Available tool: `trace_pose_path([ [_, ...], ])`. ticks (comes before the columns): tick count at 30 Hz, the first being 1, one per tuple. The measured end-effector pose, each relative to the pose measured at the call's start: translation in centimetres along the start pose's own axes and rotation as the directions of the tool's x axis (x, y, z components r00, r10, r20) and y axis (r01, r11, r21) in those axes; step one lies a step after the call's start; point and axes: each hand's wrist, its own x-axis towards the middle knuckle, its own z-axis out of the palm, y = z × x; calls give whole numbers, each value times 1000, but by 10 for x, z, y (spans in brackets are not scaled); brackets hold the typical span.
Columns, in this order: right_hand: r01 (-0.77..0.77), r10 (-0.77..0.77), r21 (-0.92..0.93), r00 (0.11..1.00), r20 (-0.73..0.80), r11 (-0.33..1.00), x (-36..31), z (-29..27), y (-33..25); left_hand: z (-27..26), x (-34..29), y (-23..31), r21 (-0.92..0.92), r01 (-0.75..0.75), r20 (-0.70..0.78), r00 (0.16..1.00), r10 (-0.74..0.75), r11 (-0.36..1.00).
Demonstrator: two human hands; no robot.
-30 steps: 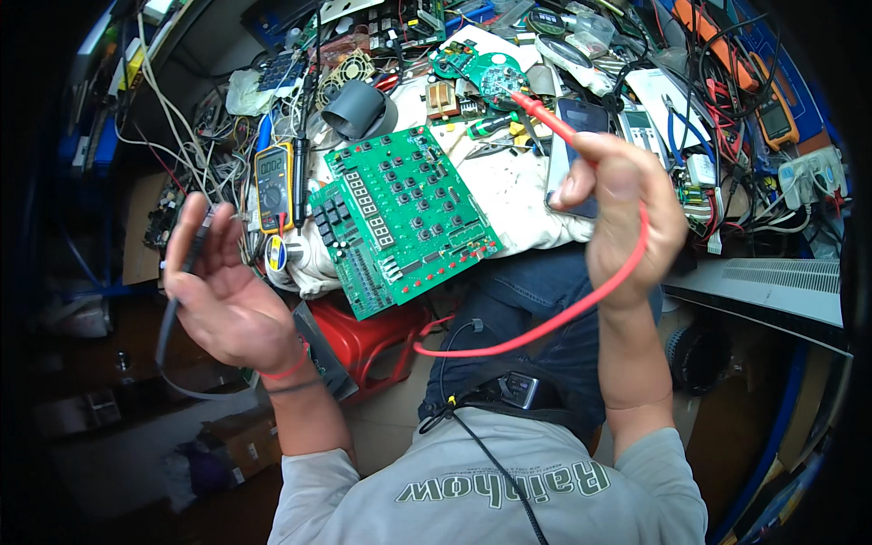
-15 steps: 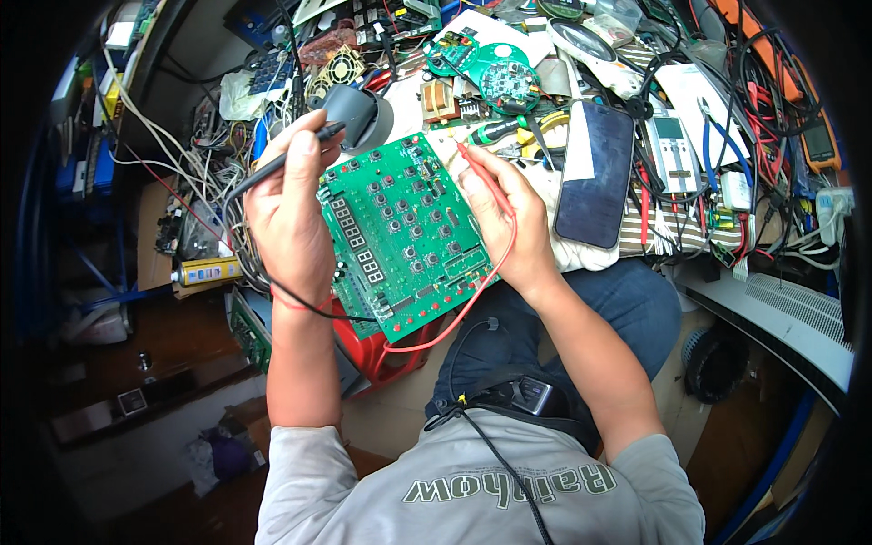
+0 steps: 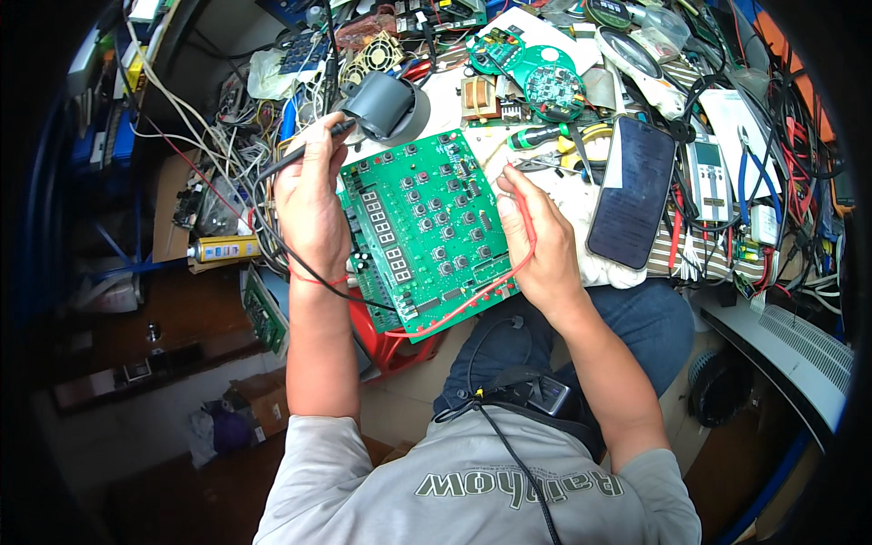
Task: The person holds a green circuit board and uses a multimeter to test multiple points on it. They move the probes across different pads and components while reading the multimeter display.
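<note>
A green circuit board point(image 3: 377, 171) with push buttons and a row of seven-segment digits lies tilted between my hands, above my lap and the bench edge. My left hand point(image 3: 313, 204) is closed round a black test probe point(image 3: 283, 163) at the board's left edge; its tip end points toward a dark grey round holder point(image 3: 386, 107). At the right edge, my right hand point(image 3: 548, 245) is closed on a red test probe point(image 3: 530, 218), partly hidden by the fingers. The probe's red lead point(image 3: 459, 313) runs across the board's lower corner. Whether either tip touches anything, I cannot tell.
Beside my right hand lies a dark phone point(image 3: 631, 195) on a white cloth. Behind are a green-handled screwdriver point(image 3: 536, 137), round green boards point(image 3: 551, 82), a magnifier point(image 3: 631, 53) and blue pliers point(image 3: 757, 173). Tangled cables and a yellow can point(image 3: 225, 250) sit at the left.
The whole view has shifted, so the bench, board and hands appear further right. My right hand and the red probe have drawn slightly back from the board's far corner. Both grips stay closed.
</note>
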Motion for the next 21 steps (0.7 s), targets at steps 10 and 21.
trace_pose_path([
  [10, 43, -39, 52, 997, -67, 998, -12, 5, 4, 16, 2, 2, 356, -270, 260, 948, 183, 895],
  [21, 151, -151, 3, 988, -39, 989, -10, 4, 1, 22, 32, -11, 444, -133, 489, 865, -115, 886],
])
